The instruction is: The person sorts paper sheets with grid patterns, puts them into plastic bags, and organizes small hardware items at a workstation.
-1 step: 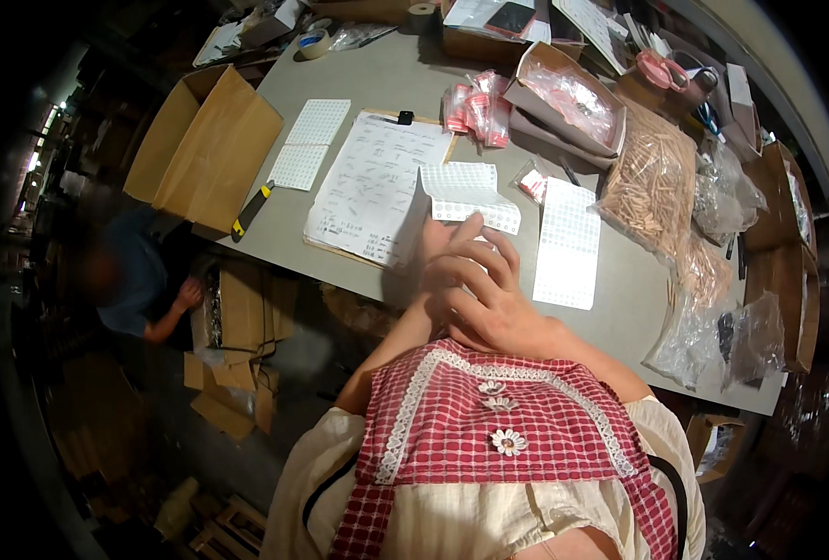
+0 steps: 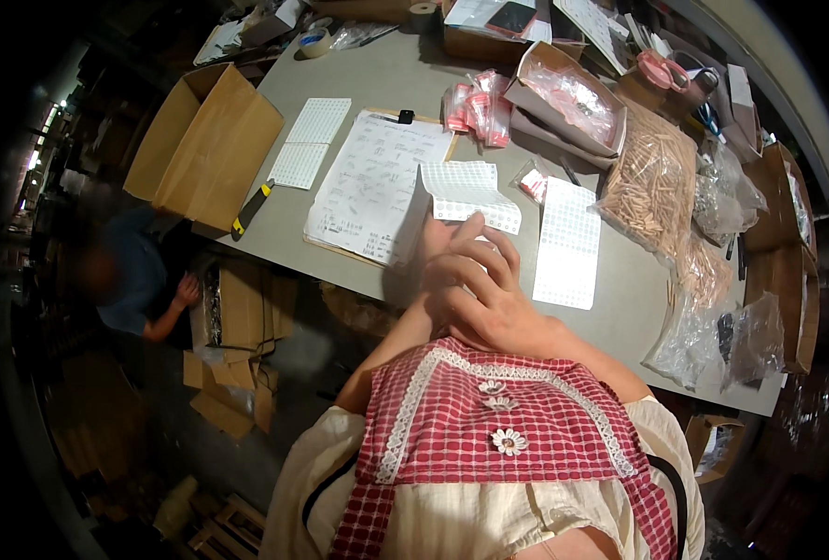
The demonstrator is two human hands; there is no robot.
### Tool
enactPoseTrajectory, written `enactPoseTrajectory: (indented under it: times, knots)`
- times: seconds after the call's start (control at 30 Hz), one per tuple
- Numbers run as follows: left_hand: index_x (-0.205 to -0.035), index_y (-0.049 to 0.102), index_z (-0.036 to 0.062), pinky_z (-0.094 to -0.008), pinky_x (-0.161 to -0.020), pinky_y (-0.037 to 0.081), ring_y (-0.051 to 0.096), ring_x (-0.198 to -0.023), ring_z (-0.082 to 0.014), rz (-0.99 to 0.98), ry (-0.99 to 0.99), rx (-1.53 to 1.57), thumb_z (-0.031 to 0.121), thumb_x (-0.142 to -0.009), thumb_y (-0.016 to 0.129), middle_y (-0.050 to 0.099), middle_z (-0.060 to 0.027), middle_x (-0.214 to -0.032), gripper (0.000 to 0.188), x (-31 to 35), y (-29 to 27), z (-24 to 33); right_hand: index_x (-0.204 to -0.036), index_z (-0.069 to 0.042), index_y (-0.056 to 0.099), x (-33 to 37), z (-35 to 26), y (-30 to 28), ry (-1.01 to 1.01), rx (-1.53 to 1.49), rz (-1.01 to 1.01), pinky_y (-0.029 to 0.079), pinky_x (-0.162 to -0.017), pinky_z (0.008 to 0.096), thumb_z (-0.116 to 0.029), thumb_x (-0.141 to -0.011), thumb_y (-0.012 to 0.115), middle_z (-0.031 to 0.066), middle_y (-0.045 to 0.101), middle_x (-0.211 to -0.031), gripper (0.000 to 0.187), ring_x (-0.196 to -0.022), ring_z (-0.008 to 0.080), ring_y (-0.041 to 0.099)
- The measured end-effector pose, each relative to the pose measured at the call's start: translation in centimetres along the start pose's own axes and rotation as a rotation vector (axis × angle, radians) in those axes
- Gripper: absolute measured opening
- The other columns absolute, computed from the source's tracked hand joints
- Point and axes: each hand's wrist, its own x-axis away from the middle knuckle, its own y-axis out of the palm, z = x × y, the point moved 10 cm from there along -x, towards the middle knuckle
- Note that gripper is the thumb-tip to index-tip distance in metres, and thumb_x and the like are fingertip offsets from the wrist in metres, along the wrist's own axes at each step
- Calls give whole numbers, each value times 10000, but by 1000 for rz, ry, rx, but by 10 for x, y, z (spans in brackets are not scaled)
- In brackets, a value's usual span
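Note:
In front of my chest, a white sheet of small round stickers (image 2: 466, 191) is held raised and bent over the table. My left hand (image 2: 433, 241) grips its lower edge, mostly covered by the other hand. My right hand (image 2: 484, 289) lies across it with curled fingers, the fingertips close to the sheet's lower edge. A bit of white shows between those fingers; what they pinch is hidden. To the right a second sticker sheet (image 2: 566, 245) lies flat, beside a small clear bag with red and white print (image 2: 531, 180).
A clipboard with handwritten paper (image 2: 377, 187), another sticker sheet (image 2: 312, 145) and a yellow-black cutter (image 2: 252, 211) lie left. An open carton (image 2: 209, 149) stands at the table's edge. Right are a box of bags (image 2: 568, 98) and a bag of wooden pegs (image 2: 652, 177). A co-worker (image 2: 134, 271) is at left.

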Motion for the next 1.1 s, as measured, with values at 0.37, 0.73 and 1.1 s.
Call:
enactPoseTrajectory:
  times: [0.37,0.73,1.1]
  knots:
    - [-1208,604,-74,-300,-738,568,696,-917,-189,-10,231,-181,96,-960,601,696,-130,-1067,300,1,-12,17,-1059,-56,627,45,111,-52,640,-178,297,407,-1007,398,-97,-839,725,92,626,-1075,244,-1071,263,569]
    - [-1249,557,-66,-305,-759,571,689,-924,-194,-49,240,-235,60,-943,589,686,-141,-1090,333,38,4,24,-1061,6,631,71,129,-5,988,-1148,196,493,-795,288,-229,-999,640,25,633,-849,243,-809,112,595]
    - [-1357,508,-38,-403,-906,514,647,-1058,-253,270,9,-394,196,-1016,550,641,-142,-1248,415,102,-61,-18,-1133,1,604,134,128,12,831,-668,-261,522,-660,377,-169,-905,678,125,694,-785,294,-696,252,673]
